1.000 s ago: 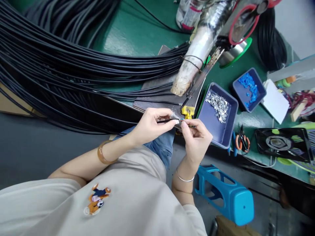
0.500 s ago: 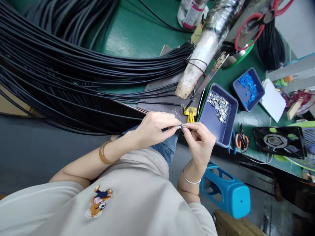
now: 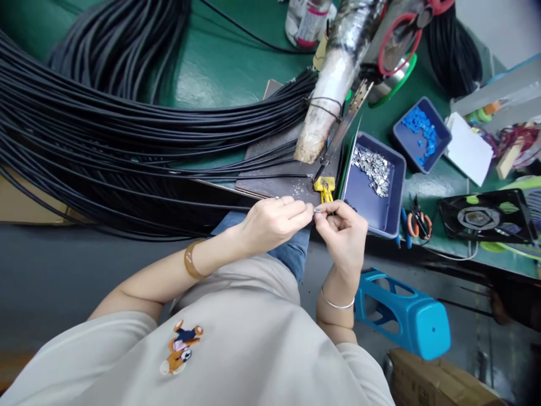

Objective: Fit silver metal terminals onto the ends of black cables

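My left hand (image 3: 276, 223) is closed around a black cable (image 3: 211, 206) that runs in from the left; its end is hidden by the fingers. Pinched between thumb and forefinger of my right hand (image 3: 344, 230) is a small silvery metal piece (image 3: 316, 211), right at the left fingertips. Whether the cable's end sits inside that piece is too small to tell. Just beyond the hands is a yellow tool head (image 3: 324, 185) on the bench. Right of it lies a grey-blue tray (image 3: 359, 194) with many small metal pieces (image 3: 374, 170).
A large bundle of black cables (image 3: 169, 121) covers the left side. A wrapped post (image 3: 323, 98) slants down over the bench. Farther right are a bin (image 3: 439, 135) of blue parts, orange-handled pliers (image 3: 419, 221) and a black fan (image 3: 482, 219). Below stands a blue stool (image 3: 426, 330).
My left fingers have curled in more, and both hands stay together at the metal piece. The whole view has shifted slightly.
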Motion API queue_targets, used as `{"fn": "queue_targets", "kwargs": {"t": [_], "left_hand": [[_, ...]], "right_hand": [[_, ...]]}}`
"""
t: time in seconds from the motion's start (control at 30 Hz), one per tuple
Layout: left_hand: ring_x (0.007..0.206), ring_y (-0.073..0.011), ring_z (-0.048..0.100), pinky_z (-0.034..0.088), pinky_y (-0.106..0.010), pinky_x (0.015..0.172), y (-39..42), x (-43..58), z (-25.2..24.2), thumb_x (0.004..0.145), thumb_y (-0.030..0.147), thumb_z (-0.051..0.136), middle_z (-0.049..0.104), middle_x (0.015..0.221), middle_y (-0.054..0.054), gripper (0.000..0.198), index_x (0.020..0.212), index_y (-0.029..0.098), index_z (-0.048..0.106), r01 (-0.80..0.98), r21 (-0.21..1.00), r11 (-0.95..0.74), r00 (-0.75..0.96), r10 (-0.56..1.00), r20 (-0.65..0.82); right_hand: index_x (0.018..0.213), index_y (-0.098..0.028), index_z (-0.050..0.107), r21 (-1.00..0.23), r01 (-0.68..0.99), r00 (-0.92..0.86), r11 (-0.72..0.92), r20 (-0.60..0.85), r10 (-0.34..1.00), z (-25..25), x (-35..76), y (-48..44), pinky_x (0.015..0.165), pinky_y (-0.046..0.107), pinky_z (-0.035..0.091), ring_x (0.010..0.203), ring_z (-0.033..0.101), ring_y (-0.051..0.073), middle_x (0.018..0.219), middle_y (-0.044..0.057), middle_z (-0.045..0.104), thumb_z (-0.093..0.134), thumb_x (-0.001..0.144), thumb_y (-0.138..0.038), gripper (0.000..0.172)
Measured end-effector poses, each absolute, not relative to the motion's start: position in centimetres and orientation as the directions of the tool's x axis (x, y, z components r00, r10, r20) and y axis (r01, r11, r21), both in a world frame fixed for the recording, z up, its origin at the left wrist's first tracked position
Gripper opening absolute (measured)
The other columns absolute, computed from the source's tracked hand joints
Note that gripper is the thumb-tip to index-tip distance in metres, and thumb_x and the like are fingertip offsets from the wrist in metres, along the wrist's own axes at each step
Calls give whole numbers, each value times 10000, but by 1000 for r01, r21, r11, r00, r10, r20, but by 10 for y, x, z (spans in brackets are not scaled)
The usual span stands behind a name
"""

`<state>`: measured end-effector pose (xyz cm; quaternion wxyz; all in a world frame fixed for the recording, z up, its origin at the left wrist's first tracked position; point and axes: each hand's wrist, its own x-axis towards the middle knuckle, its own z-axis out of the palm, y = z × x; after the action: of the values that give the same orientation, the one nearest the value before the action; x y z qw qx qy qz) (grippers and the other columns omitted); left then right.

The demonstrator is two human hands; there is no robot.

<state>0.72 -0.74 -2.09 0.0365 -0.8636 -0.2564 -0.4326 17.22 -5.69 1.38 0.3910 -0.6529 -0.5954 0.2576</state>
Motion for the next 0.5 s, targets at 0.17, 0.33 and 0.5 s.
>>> {"fn": "queue_targets", "kwargs": {"t": [0.17, 0.33, 0.5], "left_hand": [[554, -109, 578, 425, -236, 562, -10, 13, -26, 942, 157, 544, 686, 665, -4, 129, 990, 151, 664, 463, 228, -857, 395, 429, 812], [601, -116, 627, 458, -221, 590, -15, 14, -32, 891, 114, 574, 702, 694, -34, 122, 986, 126, 649, 422, 335, -842, 327, 486, 810], [505, -71, 531, 403, -193, 506, -21, 13, -21, 914, 191, 547, 625, 619, 8, 114, 826, 157, 610, 161, 849, -504, 306, 843, 443]], "right_hand": [[750, -178, 643, -894, 447, 235, -28, 87, 968, 9, 169, -56, 445, 209, 211, 465, 281, 33, 624, -60, 494, 614, 806, -246, 92], [750, -188, 643, -938, 347, 255, -16, 77, 964, 6, 163, -56, 446, 215, 217, 463, 285, 35, 597, -73, 473, 636, 819, -257, 98], [756, -204, 667, -877, 464, 284, 121, 277, 918, -2, 153, -58, 462, 232, 274, 489, 354, 50, 658, -49, 538, 650, 843, -236, 95]]}}
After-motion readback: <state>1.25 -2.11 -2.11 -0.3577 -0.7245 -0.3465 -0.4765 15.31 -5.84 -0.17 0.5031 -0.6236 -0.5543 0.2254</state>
